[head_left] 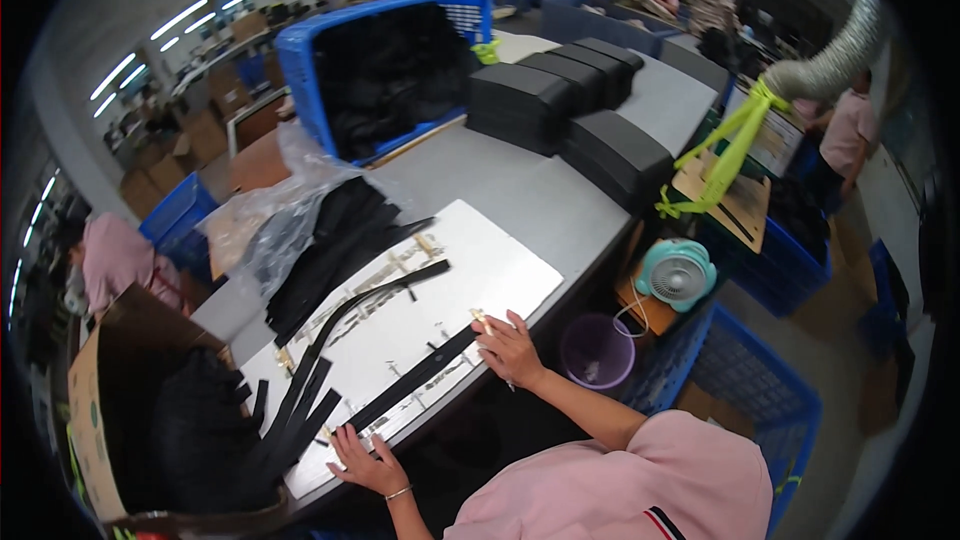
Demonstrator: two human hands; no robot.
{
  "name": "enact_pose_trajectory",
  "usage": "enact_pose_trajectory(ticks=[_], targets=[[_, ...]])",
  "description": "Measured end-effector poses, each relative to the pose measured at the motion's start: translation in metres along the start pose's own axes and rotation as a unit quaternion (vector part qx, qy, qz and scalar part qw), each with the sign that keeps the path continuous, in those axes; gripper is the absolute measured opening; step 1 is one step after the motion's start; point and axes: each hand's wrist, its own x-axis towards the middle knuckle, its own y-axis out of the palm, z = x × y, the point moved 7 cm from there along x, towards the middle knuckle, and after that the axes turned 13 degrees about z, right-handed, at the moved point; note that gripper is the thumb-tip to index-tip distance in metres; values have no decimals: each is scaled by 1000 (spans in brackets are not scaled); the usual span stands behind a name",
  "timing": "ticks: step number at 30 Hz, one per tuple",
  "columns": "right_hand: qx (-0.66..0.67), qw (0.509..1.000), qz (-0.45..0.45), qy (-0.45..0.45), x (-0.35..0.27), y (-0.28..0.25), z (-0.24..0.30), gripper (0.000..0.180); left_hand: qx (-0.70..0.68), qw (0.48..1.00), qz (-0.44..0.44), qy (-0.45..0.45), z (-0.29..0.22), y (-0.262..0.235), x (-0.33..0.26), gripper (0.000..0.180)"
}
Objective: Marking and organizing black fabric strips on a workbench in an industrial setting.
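Observation:
A long black fabric strip [420,374] lies slantwise along the near part of a white board [500,252], with brass-coloured pieces at both its ends. My left hand [368,465] rests at the strip's lower left end, fingers apart, touching the board beside a small brass-coloured piece [327,433]. At the upper right end my right hand [511,352] bends its fingers by a brass-coloured clip [481,321]. A thin pale thing shows under that palm; its kind is unclear. Another black strip [350,298] curves across the board farther off.
Black strips [325,255] are heaped beside clear plastic at the board's far left. A carton [95,420] of black material stands near left. Black box-shaped pieces [520,100] and a blue crate [310,90] occupy the grey table. Rightward are a teal fan [677,275] and purple bin [597,350].

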Motion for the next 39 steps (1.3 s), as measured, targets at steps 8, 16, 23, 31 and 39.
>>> enact_pose_trajectory(ticks=[8, 16, 23, 31, 39], targets=[[2, 1000, -2, 18, -2, 3, -6, 22, -49, 999, -20, 7, 0, -1, -1, 50], [15, 999, 26, 24, 0, 5, -8, 24, -88, 996, -16, -8, -1, -3, -2, 50], [10, 998, 48, 25, 0, 6, -9, 24, -122, 992, 10, -16, 2, -3, -2, 52], [4, 994, 96, 42, 2, 1, -7, 20, -163, 985, 49, -10, 3, -5, -2, 56], [-11, 990, 129, 59, 3, 1, -6, 20, -188, 979, 80, 3, 6, -6, -6, 55]])
